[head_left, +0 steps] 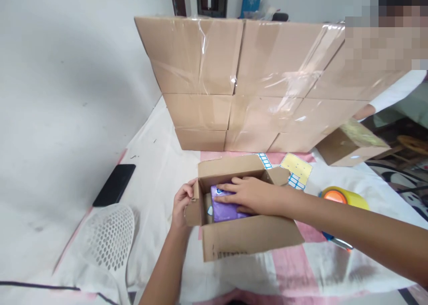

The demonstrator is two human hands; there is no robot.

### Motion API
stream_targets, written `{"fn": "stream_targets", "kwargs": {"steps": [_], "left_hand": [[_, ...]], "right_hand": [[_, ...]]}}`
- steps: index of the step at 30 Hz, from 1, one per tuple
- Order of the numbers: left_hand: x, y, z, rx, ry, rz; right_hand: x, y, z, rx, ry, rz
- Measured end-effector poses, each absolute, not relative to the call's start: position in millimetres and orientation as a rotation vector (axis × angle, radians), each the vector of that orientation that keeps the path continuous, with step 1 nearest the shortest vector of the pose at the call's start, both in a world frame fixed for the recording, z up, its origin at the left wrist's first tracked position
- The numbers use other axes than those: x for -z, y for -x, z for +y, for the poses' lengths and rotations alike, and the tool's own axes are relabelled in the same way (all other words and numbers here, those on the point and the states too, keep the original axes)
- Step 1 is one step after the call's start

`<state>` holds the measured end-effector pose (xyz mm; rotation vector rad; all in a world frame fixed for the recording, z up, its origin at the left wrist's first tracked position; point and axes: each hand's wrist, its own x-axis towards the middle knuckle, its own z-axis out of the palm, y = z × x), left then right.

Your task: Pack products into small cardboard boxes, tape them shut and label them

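An open cardboard box point(254, 236) sits on the cloth in front of me, its flaps folded outward. Inside lies a purple packet point(222, 212) with a small blue mark. My right hand point(249, 195) rests on top of the packet, fingers spread and reaching left, partly covering it. At the box's left end, my left hand point(183, 202) grips the side flap, fingers curled over its edge. A small white-and-blue piece shows on the box floor beside the packet.
Stacked taped cartons point(234, 82) form a wall behind the box. Left are a black phone point(114, 185) and a white perforated paddle point(109, 238). A yellow tape roll point(356, 199) lies right. Another carton point(351, 146) stands at back right, near another person's hand point(364, 112).
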<state>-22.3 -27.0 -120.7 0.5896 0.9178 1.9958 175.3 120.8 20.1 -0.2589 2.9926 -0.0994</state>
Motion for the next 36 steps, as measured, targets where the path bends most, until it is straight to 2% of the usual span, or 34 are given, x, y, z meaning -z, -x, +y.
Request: {"fn": "stream_targets", "kwargs": {"steps": [9,19,27,36], "left_hand": [[115,21,-26,-1.958,-0.664,0.938],[107,6,-24,-1.883,-0.751,1.076],[111,-18,-31,-1.647,-0.945,1.017],[107,-24,-30,-1.626,-1.052,1.054]], "right_hand": [[-20,-136,99,0.023,0.376,2.681],[-12,-158,105,-0.136,0.318,2.639],[-17,-182,130,-0.086,0.520,2.715],[-34,-174,117,-0.208,0.603,2.681]]}}
